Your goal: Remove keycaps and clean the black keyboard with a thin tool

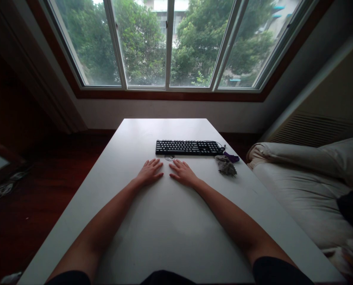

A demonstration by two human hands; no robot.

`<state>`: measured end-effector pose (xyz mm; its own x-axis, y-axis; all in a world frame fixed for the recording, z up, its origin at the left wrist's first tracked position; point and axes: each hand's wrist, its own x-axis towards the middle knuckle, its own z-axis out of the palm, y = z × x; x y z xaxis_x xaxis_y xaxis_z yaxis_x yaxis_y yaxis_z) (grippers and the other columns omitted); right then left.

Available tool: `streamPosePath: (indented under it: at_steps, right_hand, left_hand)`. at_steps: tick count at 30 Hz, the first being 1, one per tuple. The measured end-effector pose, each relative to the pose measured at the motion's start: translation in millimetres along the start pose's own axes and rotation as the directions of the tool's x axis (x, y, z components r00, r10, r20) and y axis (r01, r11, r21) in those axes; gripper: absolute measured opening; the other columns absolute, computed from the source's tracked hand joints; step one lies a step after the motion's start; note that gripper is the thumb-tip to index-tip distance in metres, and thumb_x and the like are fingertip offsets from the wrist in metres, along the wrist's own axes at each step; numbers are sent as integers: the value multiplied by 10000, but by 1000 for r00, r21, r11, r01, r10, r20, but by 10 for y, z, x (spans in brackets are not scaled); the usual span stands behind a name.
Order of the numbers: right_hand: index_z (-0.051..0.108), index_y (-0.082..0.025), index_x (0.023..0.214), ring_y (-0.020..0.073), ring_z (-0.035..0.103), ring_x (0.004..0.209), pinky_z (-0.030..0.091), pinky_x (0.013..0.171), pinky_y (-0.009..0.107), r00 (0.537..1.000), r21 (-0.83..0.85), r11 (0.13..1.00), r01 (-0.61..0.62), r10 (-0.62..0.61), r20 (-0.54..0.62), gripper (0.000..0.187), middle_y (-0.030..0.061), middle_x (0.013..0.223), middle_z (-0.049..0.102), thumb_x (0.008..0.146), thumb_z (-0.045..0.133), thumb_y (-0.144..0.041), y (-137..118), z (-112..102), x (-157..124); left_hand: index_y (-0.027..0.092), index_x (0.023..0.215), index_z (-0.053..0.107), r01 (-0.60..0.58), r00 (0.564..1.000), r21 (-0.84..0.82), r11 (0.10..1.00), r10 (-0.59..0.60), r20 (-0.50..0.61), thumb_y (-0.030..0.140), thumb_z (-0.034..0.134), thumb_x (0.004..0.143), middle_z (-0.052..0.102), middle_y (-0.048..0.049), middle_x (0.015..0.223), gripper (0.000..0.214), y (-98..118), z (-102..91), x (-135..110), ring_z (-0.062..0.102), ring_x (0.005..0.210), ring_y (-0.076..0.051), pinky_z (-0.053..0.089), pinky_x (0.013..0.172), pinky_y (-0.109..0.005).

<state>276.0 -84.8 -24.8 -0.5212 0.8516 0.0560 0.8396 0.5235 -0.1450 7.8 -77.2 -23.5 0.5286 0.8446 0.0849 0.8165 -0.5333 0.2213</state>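
My left hand (149, 172) lies palm down on the white table (170, 229), fingers spread, holding nothing. Beside it, a small gap away, my right hand (183, 173) also rests flat with its fingers apart. Just beyond both hands a black keyboard (186, 147) lies lengthwise across the table. A small round dark outline (169, 158) shows on the surface between the fingertips and the keyboard; I cannot make out what it is. Right of my right hand sit a crumpled grey cloth (225, 166) and a purple cloth (231, 157), close to the keyboard's right end.
A thin black cable (216, 142) curls behind the keyboard's right end. To the right of the table stands a pale sofa (286, 190). A wide window (167, 59) fills the wall ahead. Cables (6, 188) lie on the dark red floor (66, 178) at left.
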Motion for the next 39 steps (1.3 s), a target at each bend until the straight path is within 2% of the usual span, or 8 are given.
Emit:
streamPosePath:
  at_steps: [17,39]
  right_hand:
    - [411,-260,1583,288,214,1561,176,1254,484,1000,-3,1000,0,0,-6,686,109,1690,247,1015,389,-643,-11,-27,-11]
    - [434,-270,1571,280,216,1561,177,1257,477,1000,25,1000,-9,9,3,655,81,1684,272,1013,422,-613,1,-50,-31]
  left_hand:
    - [288,1544,450,14,1000,-7,1000,-14,5,607,465,968,291,-71,1685,659,14,-15,6,229,1560,-292,154,1275,-531]
    - [274,1525,479,2,1000,-25,1000,-3,-13,563,457,986,328,-62,1670,612,25,-69,-40,260,1547,-272,173,1276,-496]
